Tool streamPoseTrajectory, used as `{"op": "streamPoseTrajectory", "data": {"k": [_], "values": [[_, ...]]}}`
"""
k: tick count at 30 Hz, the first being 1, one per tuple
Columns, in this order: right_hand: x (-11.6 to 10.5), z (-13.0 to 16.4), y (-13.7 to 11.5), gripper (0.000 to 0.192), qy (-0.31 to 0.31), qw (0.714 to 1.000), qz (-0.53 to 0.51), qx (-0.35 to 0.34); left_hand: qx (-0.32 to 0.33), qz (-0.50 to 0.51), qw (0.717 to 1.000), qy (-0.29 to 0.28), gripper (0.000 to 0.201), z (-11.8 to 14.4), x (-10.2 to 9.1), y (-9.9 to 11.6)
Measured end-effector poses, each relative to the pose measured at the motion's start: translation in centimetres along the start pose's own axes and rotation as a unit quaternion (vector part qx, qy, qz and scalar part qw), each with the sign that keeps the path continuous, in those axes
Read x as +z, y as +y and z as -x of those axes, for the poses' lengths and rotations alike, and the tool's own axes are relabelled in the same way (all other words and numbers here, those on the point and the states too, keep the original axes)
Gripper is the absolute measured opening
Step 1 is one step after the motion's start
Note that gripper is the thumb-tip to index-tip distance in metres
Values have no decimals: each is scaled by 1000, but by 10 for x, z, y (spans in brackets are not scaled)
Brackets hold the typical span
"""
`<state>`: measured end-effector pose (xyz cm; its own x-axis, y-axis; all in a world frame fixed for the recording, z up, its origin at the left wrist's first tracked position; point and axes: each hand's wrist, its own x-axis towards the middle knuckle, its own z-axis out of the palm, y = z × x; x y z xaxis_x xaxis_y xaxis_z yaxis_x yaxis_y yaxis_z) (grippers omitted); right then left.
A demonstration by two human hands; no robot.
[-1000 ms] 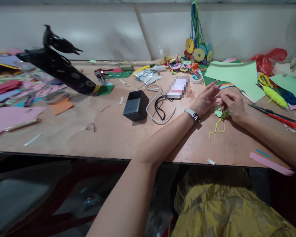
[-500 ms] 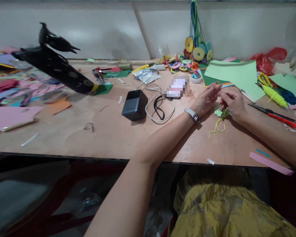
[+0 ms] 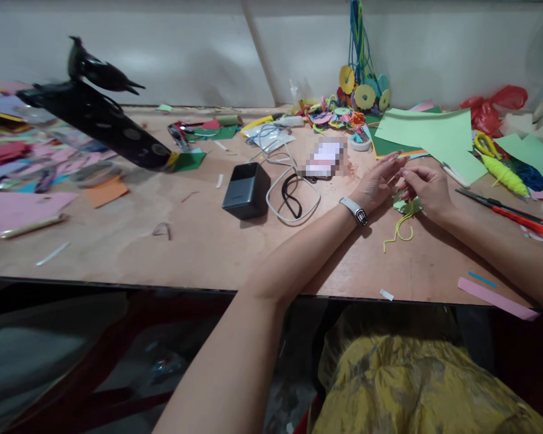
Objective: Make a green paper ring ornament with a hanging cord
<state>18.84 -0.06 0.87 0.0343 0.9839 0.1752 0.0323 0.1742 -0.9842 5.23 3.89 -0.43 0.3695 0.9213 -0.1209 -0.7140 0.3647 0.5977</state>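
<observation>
yellow cord trailing lengthwise from green paper toward near table edge, left fingers beside right fingers, both grasps unclear

I saw a pale green paper piece, partly hidden; yellow cord trailed from it across the desk nearward, one strand curled, another kinked.

This looks like a craft workspace. Flat pale-green paper sheets, long orange-handled scissors and bundled neon-yellow yarn show it.
</observation>
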Motion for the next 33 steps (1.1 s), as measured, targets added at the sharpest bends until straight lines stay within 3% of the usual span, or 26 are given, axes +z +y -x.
{"op": "streamPoseTrajectory", "data": {"k": [4,11,18,24,33], "values": [[1,1,-2,25,8,1000,26,-9,26,-41,999,-18,10,4,2,-1],[2,2,-6,26,26,994,70,-79,15,-45,999,-24,11,2,-1,-2],[-1,1,-5,24,22,990,111,-88,33,-61,997,-35,9,1,-1,-4],[-1,-1,-4,25,21,989,111,-96,18,-52,998,-8,31,-1,-2,-5],[-1,1,-5,25,20,991,100,-91,12,-45,999,-9,11,2,0,-4]]}}
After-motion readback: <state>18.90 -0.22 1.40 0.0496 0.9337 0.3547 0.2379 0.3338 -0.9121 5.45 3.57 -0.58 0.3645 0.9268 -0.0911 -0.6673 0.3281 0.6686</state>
